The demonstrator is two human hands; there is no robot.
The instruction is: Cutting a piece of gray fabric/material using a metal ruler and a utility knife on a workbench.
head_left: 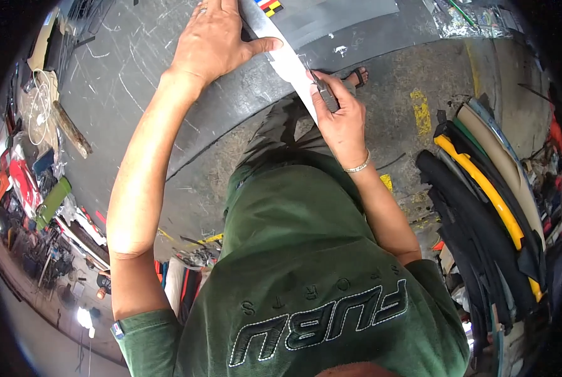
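Note:
My left hand [213, 44] lies on the dark work table [117, 81] with its fingers stretched forward, the tips cut off by the upper edge. Its thumb reaches out and presses on a long, shiny metal straightedge [287, 66]. This slants from the top of the view down past the table's near edge. Beside its near end, my right hand [345, 125] is closed around a dark-handled utility knife [327, 97], whose thin tip points toward the table edge. A smooth grey sheet [344, 25] lies on the table, right of the straightedge.
Rolls of black, yellow and beige material [482, 182] lie at the right. A green stick [463, 14] and clear plastic [482, 26] are at the far right of the table. Scraps and a piece of wood [72, 130] crowd the left. A sandaled foot [358, 77] shows beneath the table edge.

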